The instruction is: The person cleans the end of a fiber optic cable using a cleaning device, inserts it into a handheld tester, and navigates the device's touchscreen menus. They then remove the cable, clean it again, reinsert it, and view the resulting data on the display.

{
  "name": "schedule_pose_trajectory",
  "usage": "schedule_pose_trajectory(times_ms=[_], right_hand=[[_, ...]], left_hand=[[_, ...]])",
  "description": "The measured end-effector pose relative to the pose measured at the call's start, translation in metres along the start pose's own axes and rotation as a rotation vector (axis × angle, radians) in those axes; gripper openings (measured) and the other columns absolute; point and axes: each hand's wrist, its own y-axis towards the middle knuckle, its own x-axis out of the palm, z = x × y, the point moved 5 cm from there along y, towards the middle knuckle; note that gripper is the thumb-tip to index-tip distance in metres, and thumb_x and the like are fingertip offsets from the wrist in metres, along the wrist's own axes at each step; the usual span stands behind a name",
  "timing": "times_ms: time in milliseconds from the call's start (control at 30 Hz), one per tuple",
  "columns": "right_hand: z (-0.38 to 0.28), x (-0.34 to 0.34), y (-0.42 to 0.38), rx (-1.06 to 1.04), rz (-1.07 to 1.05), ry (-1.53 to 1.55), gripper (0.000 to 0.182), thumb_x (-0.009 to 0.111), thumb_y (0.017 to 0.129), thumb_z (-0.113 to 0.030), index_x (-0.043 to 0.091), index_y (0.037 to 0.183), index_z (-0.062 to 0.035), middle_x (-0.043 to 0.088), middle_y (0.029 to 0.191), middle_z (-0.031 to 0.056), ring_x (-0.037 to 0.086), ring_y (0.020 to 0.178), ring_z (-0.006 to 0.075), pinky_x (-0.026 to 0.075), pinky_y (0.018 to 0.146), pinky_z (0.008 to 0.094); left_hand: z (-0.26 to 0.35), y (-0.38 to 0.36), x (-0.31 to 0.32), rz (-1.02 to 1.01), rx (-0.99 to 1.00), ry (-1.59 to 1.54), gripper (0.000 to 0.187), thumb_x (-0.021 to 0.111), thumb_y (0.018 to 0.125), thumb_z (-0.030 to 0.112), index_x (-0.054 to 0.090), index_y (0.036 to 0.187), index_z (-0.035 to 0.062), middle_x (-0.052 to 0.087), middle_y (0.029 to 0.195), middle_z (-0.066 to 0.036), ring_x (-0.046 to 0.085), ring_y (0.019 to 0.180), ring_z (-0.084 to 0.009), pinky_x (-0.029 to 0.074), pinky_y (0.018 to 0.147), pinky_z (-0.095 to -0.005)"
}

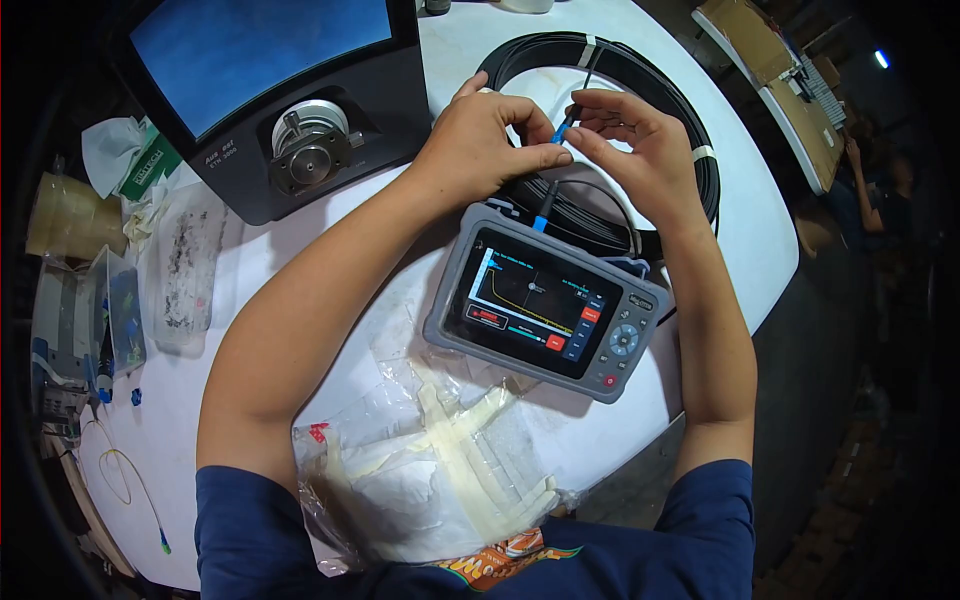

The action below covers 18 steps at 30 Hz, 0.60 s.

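Observation:
Above a grey handheld optical tester (455,325) with a lit graph screen, my two hands meet at a blue fibre-optic connector (561,130). My left hand (485,140) pinches its lower end between thumb and forefinger. My right hand (645,150) holds its upper end, where a black cable (589,78) runs up between the fingers. Another blue connector (543,212) on a black lead is plugged into the tester's top edge. Behind my hands lies a large coil of black cable (690,120) on the white table (750,220). My fingertips partly cover the held connector.
A dark-housed machine with a blue screen (270,60) stands at upper left. A taped plastic package (440,490) lies near my body. Clear bins (185,250), a tape roll (75,215) and a thin yellow fibre lead (125,470) are at left. Another person (880,200) is at far right.

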Motion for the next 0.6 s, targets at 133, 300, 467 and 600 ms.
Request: schedule_pose_trajectory(times_ms=[133,300,467,600], right_hand=[[0.003,-0.001,-0.001,0.023,0.012,0.051,0.036,0.081,0.087,-0.013,0.073,0.119,0.0008,0.076,0.106,0.0104,0.072,0.097,0.0168,0.058,0.09,0.0305],[0.014,-0.002,0.0,0.081,0.054,0.189,0.032,0.079,0.09,-0.011,0.072,0.118,0.0029,0.077,0.104,0.0109,0.072,0.094,0.0157,0.058,0.088,0.0291],[0.012,-0.003,0.001,0.089,0.065,0.215,0.027,0.078,0.092,-0.012,0.073,0.112,0.0041,0.076,0.098,0.0105,0.072,0.091,0.0131,0.057,0.085,0.0267],[0.015,-0.006,0.001,0.112,0.062,0.202,0.024,0.079,0.091,-0.013,0.073,0.108,0.0027,0.075,0.095,0.0086,0.07,0.089,0.0113,0.057,0.082,0.0249]], left_hand=[[-0.001,0.001,0.001,0.012,-0.004,0.001,0.027,0.083,0.083,0.04,0.074,0.082,0.0152,0.07,0.074,0.006,0.064,0.07,-0.0095,0.016,0.126,-0.056],[0.0,0.001,0.002,0.027,0.0,-0.007,0.028,0.084,0.082,0.039,0.075,0.081,0.0133,0.072,0.074,0.003,0.067,0.072,-0.0138,0.018,0.125,-0.055],[0.002,0.001,0.001,0.036,-0.024,-0.023,0.029,0.084,0.081,0.039,0.075,0.079,0.0115,0.073,0.074,0.0,0.068,0.072,-0.0172,0.021,0.124,-0.0537],[0.004,0.002,0.001,0.01,-0.028,-0.003,0.029,0.083,0.081,0.04,0.076,0.08,0.0122,0.074,0.076,-0.001,0.069,0.074,-0.0169,0.021,0.124,-0.0546]])
